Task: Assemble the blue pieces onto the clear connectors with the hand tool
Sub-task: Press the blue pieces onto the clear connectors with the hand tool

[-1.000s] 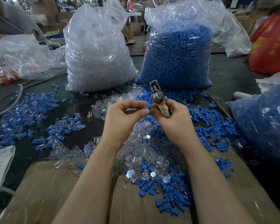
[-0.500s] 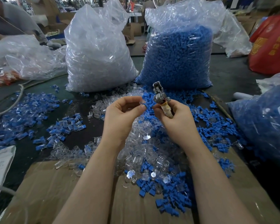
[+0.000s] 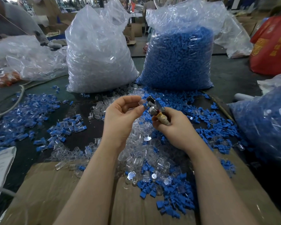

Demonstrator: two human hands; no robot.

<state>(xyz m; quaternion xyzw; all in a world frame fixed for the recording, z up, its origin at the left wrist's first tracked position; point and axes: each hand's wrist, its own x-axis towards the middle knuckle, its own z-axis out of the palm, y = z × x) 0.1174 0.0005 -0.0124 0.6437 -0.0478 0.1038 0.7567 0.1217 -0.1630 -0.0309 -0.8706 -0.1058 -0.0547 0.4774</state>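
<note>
The person's left hand (image 3: 120,114) is raised above the work table (image 3: 234,75), with thumb and forefinger curled and pinching a small clear connector (image 3: 141,102). The connector sits at the fingertips, touching the metal head of the hand tool (image 3: 154,106). Whether a blue piece is already seated on it cannot be told.

The right hand (image 3: 175,127) grips the hand tool by its tan wrapped handle, fingers curled fully round it. The metal head projects up and to the left, toward the left fingertips.

Directly beneath both hands lies a mixed heap of loose clear connectors (image 3: 136,159) and loose blue pieces (image 3: 177,200), spilling onto a flattened cardboard sheet (image 3: 55,192) at the near edge. To the left, a scatter of assembled blue-and-clear parts (image 3: 23,114) covers the dark surface.

At the far side stand two upright plastic sacks, just beside each other: the left sack (image 3: 101,54) holds clear connectors, the right sack (image 3: 178,59) holds blue pieces. A third bag of blue parts (image 3: 266,124) lies at the right edge. A red bag (image 3: 272,46) stands further back on the right.
</note>
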